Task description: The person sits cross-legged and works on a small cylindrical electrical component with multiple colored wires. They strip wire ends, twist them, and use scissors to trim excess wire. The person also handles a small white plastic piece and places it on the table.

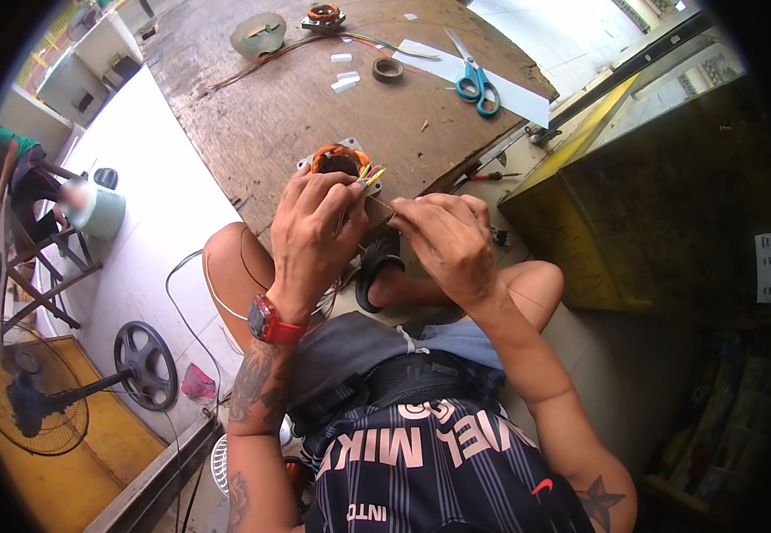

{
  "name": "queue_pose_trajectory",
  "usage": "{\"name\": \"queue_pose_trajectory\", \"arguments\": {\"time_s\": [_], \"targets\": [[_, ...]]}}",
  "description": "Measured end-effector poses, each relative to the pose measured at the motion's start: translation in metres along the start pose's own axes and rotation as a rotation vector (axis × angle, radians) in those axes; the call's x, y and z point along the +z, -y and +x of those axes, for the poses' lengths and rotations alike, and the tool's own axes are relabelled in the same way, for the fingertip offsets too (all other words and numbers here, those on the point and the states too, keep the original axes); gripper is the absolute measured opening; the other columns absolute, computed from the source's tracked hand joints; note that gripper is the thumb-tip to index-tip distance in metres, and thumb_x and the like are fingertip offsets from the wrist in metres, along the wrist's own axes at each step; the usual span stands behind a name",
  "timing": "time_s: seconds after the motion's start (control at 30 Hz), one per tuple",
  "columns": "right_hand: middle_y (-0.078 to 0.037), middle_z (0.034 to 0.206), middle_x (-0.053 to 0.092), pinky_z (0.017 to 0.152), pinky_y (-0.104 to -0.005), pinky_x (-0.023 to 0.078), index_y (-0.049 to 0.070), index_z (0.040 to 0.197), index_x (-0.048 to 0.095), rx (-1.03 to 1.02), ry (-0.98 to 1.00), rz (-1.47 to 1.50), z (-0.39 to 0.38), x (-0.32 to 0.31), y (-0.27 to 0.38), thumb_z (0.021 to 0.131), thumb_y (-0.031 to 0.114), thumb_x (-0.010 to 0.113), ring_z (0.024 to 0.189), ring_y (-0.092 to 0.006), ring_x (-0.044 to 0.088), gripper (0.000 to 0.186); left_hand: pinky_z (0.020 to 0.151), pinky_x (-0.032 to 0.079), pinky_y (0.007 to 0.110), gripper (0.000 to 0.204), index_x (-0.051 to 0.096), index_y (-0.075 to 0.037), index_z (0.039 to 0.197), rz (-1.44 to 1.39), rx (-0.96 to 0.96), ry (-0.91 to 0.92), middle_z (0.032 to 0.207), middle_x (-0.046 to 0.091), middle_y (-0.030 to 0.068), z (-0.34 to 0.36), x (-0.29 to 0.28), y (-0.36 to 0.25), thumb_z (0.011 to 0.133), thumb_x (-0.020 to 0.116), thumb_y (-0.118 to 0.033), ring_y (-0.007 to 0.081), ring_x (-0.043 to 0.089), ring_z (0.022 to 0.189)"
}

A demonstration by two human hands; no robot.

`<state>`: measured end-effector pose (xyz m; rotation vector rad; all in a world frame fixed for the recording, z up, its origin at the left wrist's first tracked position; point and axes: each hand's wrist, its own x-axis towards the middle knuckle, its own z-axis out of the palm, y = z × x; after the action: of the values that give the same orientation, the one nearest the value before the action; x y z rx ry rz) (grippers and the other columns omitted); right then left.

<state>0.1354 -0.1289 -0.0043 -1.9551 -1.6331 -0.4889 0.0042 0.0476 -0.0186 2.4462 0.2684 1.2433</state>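
At the near edge of the wooden table sits a motor stator (336,160) with orange-brown copper windings. My left hand (314,222) is closed at its near side, thumb and fingers pinching a bunch of coloured wires (372,173). The wires' red, yellow, green and white ends stick out above the fingers. Just to the right, my right hand (449,238) has its fingertips pressed together. Between the two hands shows something thin and brownish, but the fingers hide most of it, so its kind is unclear.
Farther up the wooden table (252,115) are a second stator (325,16) with long wires, a tape roll (387,69), blue-handled scissors (476,84), a white paper strip (519,99) and a translucent disc (258,35). A fan (30,391) stands left; a dark cabinet (643,204) stands right.
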Motion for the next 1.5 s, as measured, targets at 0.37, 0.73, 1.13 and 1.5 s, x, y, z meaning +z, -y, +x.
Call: {"name": "queue_pose_trajectory", "arguments": {"time_s": [0.37, 0.73, 1.13, 1.5], "targets": [[0.001, 0.101, 0.072, 0.092, -0.0408, 0.041, 0.018, 0.114, 0.074, 0.132, -0.185, 0.396, 0.034, 0.013, 0.01, 0.094, 0.012, 0.081, 0.095, -0.0227, 0.063, 0.022, 0.107, 0.056, 0.052, 0.024, 0.071, -0.01, 0.101, 0.011, 0.006, -0.004, 0.107, 0.07, 0.0059, 0.001, -0.002, -0.004, 0.082, 0.082, -0.004, 0.0326, 0.071, 0.102], [0.005, 0.115, 0.081, 0.097, -0.0371, 0.035, 0.02, 0.126, 0.08, -0.025, -0.084, 0.036, 0.041, 0.003, 0.002, 0.093, 0.016, 0.082, 0.101, -0.0171, 0.065, 0.033, 0.108, 0.056, 0.052, 0.023, 0.07, -0.011, 0.102, 0.024, 0.003, 0.002, 0.108, 0.07, 0.0048, 0.0, -0.001, -0.002, 0.083, 0.082, -0.005, 0.0306, 0.071, 0.103], [0.005, 0.107, 0.082, 0.102, -0.0417, 0.031, 0.023, 0.127, 0.079, -0.024, 0.047, 0.199, 0.056, 0.001, -0.013, 0.096, 0.019, 0.078, 0.109, -0.0182, 0.063, 0.032, 0.109, 0.056, 0.052, 0.022, 0.069, -0.011, 0.101, 0.034, -0.003, 0.002, 0.109, 0.071, 0.0052, -0.001, 0.0, -0.001, 0.084, 0.081, -0.007, 0.0305, 0.07, 0.104], [0.008, 0.109, 0.07, 0.095, -0.039, 0.035, 0.023, 0.12, 0.079, -0.112, -0.076, -0.226, 0.045, 0.014, 0.005, 0.091, 0.017, 0.078, 0.103, -0.017, 0.059, 0.029, 0.11, 0.055, 0.052, 0.025, 0.071, -0.011, 0.103, 0.029, 0.005, 0.024, 0.11, 0.071, 0.0047, -0.002, -0.001, 0.001, 0.082, 0.083, -0.009, 0.0306, 0.07, 0.106]]}}
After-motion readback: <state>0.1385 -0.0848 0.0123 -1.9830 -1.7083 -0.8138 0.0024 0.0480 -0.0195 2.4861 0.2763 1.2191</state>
